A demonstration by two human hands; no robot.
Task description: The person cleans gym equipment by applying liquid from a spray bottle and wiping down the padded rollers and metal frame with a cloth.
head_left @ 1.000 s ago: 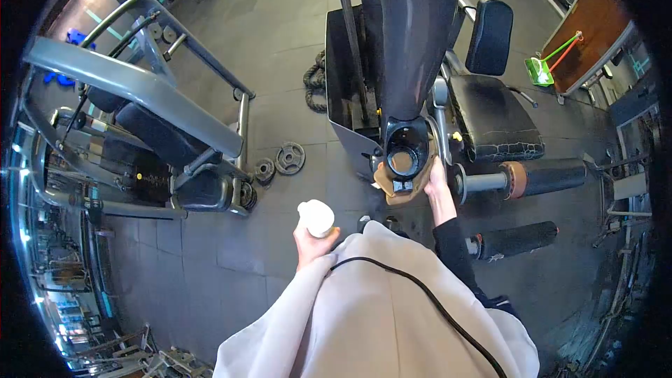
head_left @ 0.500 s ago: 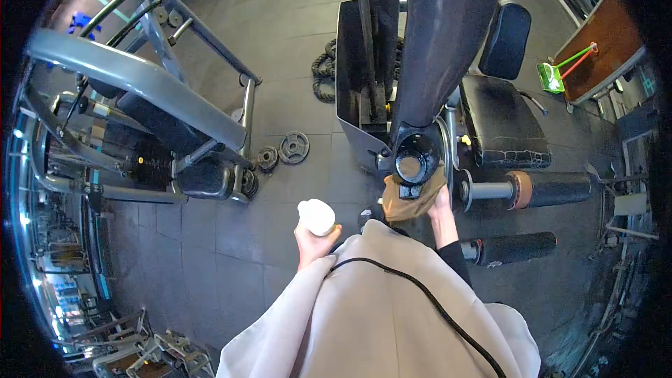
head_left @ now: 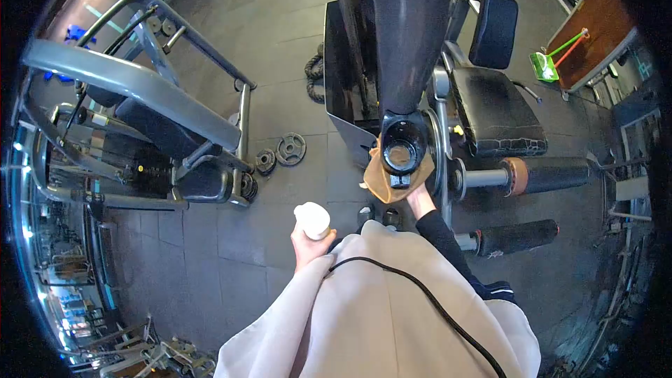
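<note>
A white bottle (head_left: 314, 220) is gripped in my left hand (head_left: 308, 243), whose fingers wrap round its lower side. At the lower end of a thick dark machine post (head_left: 414, 42) is a round black holder (head_left: 404, 147). A brown cloth (head_left: 387, 185) lies around and under this holder. My right hand (head_left: 418, 194) holds the cloth from beneath at the right; its fingers are mostly hidden behind cloth and holder.
Weight plates (head_left: 290, 149) lie on the floor beside a grey-framed machine (head_left: 133, 78) at left. Padded rollers (head_left: 549, 176) and a cracked black seat (head_left: 497, 112) stand at right. A green dustpan (head_left: 543, 66) leans by a brown panel.
My right hand has moved left and further under the holder with the cloth, which now shows more on the holder's left side. My left hand still holds the bottle.
</note>
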